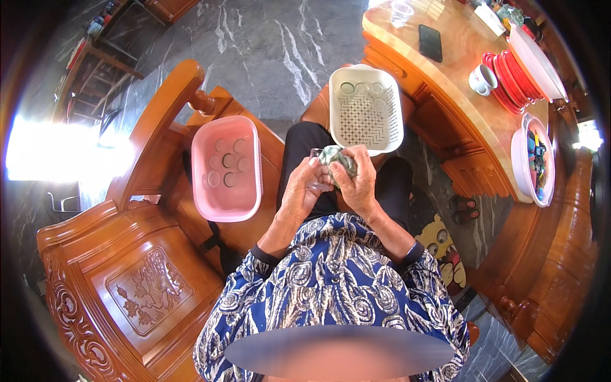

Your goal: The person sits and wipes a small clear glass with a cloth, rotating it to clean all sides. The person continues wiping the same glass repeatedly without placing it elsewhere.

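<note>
Above my lap, my left hand is closed around a clear glass, whose edges show past the fingers. My right hand grips a bunched green-and-white cloth pressed against that glass. Both hands touch each other here, and they cover most of the glass. Just beyond them sits a white perforated basket with several round clear glasses at its far end. To my left, a pink basin holds several more round clear glasses.
The pink basin rests on a carved wooden bench. At right, a wooden table carries a phone, a white mug, stacked red-rimmed dishes and a white tub of small items. Slippers lie on the floor.
</note>
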{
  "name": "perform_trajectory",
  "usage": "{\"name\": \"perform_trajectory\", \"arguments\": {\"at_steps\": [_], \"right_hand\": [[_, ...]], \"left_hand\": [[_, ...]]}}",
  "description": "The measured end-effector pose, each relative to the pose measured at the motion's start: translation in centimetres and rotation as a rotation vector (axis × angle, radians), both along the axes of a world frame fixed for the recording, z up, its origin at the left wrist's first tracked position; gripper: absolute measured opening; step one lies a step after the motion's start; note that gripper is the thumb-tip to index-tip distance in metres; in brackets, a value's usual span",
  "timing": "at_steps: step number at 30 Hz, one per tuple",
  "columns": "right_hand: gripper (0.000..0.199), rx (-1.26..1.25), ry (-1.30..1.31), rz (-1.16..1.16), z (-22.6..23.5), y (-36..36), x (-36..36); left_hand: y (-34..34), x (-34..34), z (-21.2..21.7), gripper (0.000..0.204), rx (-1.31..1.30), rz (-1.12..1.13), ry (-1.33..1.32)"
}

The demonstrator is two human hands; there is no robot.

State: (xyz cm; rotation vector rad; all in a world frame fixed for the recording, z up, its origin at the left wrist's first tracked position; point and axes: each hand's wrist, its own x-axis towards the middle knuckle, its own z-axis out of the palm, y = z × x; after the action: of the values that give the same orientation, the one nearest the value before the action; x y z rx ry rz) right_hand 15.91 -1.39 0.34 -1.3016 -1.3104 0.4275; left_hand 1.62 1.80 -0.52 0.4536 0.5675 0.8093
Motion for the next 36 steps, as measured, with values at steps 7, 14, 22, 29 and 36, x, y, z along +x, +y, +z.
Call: {"name": "perform_trajectory", "arguments": {"at_steps": [7,14,22,29,36], "right_hand": [[0.025,-0.094,0.177,-0.020,-0.7,0.0,-0.1],[0.025,-0.022,-0.035,0.143,0.5,-1.7,-1.3],[0.033,0.022,-0.145,0.205,1.1,-2.5,-1.9],[0.029,0.056,-0.138,0.066,0.2,-1.2,-0.4],[0.015,-0.266,0.470,0.018,-2.5,0.4,1.7]], "left_hand": [[0.1,-0.6,-2.1,0.035,-0.124,-0.055,-0.079],[0.4,0.4,-0.6,0.037,-0.136,0.228,0.009],[0.3,-0.1,-0.1,0.038,-0.024,0.142,0.066],[-0.1,-0.1,0.0,0.034,0.233,0.111,0.159],[-0.1,-0.6,-0.8,0.042,-0.083,-0.026,-0.066]]}}
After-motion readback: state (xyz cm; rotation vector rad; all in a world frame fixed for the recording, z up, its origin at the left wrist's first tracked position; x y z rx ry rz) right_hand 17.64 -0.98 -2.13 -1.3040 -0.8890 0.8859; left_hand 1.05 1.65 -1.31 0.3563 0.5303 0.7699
